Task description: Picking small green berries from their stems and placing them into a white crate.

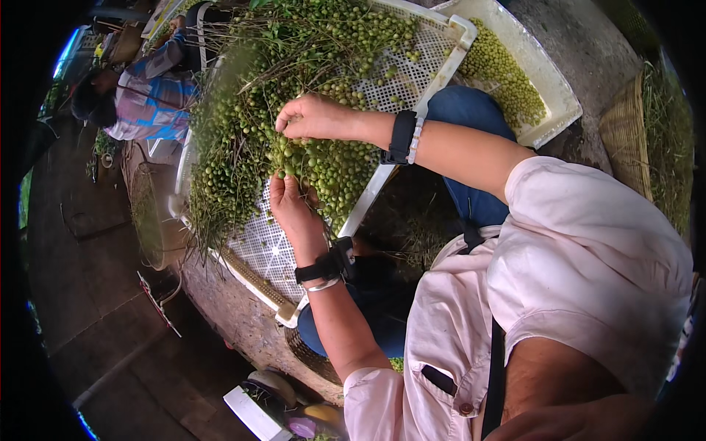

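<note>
Thumb and forefinger of my left hand (295,209) are pinched at a small round green fruit (282,173) at the edge of the heap. Just above it is my right hand (311,117), its fingers curled in over the fruit; whether anything is between its fingertips is hidden. Under both hands lies a large heap of green fruits on thin stalks (231,149), with twigs and leaves mixed in. The heap fills much of a white perforated plastic tray (270,270), whose mesh floor shows at the near left corner and upper right. A few loose fruits lie on that mesh.
A white plastic tub (551,82) with many loose green fruits stands beyond my right knee. A woven basket (626,132) is at far right. Across the tray a person in a checked shirt (157,93) bends over. A white box (256,413) lies low at left.
</note>
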Available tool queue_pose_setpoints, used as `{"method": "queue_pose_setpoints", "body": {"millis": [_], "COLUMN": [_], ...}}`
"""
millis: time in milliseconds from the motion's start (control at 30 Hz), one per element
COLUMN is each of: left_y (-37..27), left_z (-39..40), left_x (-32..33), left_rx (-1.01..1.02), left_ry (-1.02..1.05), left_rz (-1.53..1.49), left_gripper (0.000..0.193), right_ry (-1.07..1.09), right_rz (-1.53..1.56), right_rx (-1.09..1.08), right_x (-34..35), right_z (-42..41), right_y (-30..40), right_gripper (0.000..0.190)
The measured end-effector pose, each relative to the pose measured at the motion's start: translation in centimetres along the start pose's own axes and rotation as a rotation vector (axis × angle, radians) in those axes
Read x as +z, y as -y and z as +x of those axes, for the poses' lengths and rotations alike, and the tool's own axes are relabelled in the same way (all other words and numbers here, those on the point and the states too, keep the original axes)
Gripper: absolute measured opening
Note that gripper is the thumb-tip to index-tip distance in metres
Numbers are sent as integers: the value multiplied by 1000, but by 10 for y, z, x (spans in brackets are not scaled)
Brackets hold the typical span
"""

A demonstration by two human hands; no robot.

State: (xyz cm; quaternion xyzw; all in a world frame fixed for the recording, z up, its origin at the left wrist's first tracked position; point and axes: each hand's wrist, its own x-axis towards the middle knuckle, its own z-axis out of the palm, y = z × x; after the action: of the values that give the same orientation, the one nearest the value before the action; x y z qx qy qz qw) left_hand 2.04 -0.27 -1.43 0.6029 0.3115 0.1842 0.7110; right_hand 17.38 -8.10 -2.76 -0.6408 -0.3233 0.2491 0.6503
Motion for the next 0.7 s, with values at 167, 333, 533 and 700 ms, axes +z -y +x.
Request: {"method": "queue_pose_setpoints", "body": {"millis": [167,333,533,700], "left_y": [6,10,9,20], "left_z": [10,20,21,19], "left_x": [-16,-38,-34,-27], "left_rx": [-214,-348,-388,-313], "left_ry": [67,303,305,229], "left_rz": [-247,-786,-925,-675], "left_gripper": [10,16,17,14], "right_ry": [90,101,192,135], "right_rz": [531,1005,473,350], "right_rx": [171,363,305,264], "right_x": [-3,-16,10,29], "right_z": [7,-2,-26,-30], "right_y": [-6,15,12,5], "right_gripper": [21,21,19,26]}}
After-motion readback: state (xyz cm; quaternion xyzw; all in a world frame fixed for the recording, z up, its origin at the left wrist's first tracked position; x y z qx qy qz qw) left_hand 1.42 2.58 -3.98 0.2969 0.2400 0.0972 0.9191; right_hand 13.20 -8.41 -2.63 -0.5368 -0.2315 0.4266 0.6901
